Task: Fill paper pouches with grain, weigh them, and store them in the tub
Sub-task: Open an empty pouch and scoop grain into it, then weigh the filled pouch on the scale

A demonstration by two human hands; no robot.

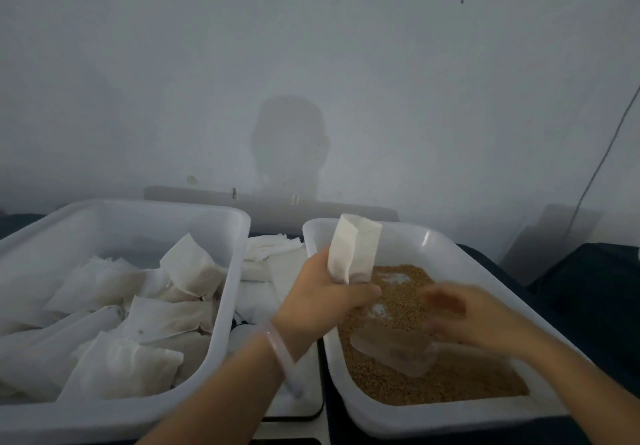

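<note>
Seen from the head camera, a person's left hand (pixel 325 292) is gripping an empty paper pouch (pixel 353 250) by its lower end, holding it upright with its mouth up above the far end of the grain tub (pixel 433 420). Just right of that grip, the right hand (pixel 464 313) is blurring over a clear plastic scoop (pixel 394 351) lying on the brown grain (pixel 450 379); whether it is grasping the scoop cannot be told. To the left of the grip, the storage tub (pixel 239 237) is already holding a heap of filled pouches (pixel 138 323), so the job appears well advanced. Between the tubs, a stack of empty pouches (pixel 270 247) is waiting, and what looks like a white scale (pixel 304 406) is sitting below the wrist. This pouch is yet to be filled, weighed and stored.
</note>
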